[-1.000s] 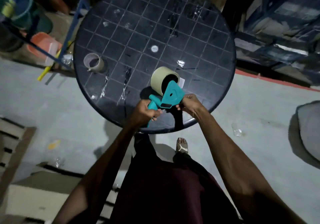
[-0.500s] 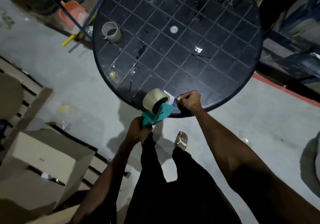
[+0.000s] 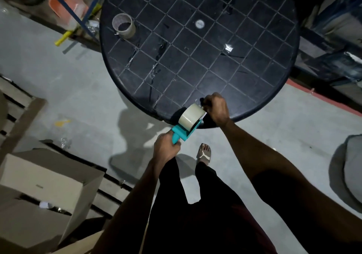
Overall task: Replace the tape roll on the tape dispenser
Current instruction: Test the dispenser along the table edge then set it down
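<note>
A teal tape dispenser [image 3: 181,133] carries a full beige tape roll [image 3: 191,116] and hangs at the near edge of the round black table [image 3: 274,89]. My left hand [image 3: 165,148] grips the dispenser's handle from below. My right hand [image 3: 216,107] sits against the roll's far side with curled fingers, pinching something small there that looks like the tape's end; the fingertips are partly hidden. An empty cardboard tape core [image 3: 123,26] stands on the table's far left.
Open cardboard boxes [image 3: 45,185] lie on the floor at lower left. An orange bin [image 3: 66,6] and blue metal frame [image 3: 86,10] stand left of the table. Dark shelving [image 3: 333,38] fills the right side. My sandalled foot [image 3: 204,153] is under the table edge.
The dispenser has come off the tabletop to its near edge and turned, so the roll faces up. My right hand moved from the dispenser's front plate to the roll's far side. The camera shifted.
</note>
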Demonstrator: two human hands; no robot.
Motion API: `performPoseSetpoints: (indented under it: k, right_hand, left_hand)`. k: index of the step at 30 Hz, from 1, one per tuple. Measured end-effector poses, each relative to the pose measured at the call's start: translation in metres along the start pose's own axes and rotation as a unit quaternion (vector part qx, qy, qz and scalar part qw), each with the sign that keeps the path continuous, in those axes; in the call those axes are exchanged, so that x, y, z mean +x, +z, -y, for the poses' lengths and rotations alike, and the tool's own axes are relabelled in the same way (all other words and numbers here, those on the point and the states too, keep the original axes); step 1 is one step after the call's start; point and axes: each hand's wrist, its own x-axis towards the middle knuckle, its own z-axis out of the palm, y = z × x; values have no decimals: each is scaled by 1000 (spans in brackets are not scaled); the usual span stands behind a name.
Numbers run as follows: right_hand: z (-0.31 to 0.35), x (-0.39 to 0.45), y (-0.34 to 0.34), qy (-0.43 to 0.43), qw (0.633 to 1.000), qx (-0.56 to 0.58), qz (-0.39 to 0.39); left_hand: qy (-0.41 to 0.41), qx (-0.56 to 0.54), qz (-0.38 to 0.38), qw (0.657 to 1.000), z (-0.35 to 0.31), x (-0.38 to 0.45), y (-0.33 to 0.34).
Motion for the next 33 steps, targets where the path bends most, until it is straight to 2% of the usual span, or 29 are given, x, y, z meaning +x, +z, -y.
performPoseSetpoints:
  k: [2,3,5,7,10,13,19,24,26,29,33]
  right_hand:
    - [-3,-12,3,-74,996,-41,7]
    - [-5,-19,5,-84,995,-45,0]
    - [-11,-31,9,-84,995,-56,-23]
    - [-17,-41,10,-89,989,-116,-18]
    - [-23,-55,6,-90,968,-234,29]
    - [-20,-64,6,-59,954,-284,73]
    - [-4,-64,8,-1,941,-327,92]
    - [-1,-58,5,-5,935,-325,139]
    - [-5,-56,9,-1,932,-326,159]
    - [-8,-57,9,-1,938,-304,165]
    - [-8,-58,2,-4,946,-279,165]
  left_hand:
    - [27,23,23,999,1,1,0]
    - [40,26,34,998,2,1,0]
    - [61,28,55,996,4,1,0]
    - [83,50,59,994,5,1,0]
    - [112,81,50,989,4,2,-1]
    - [137,107,50,984,6,3,-2]
    - [119,101,65,986,0,-7,-7]
    - [79,90,70,990,20,-36,-6]
    - [75,91,56,991,24,-51,-6]
    - [117,106,4,987,12,-56,-5]
    - [144,73,-41,986,0,-60,-4]
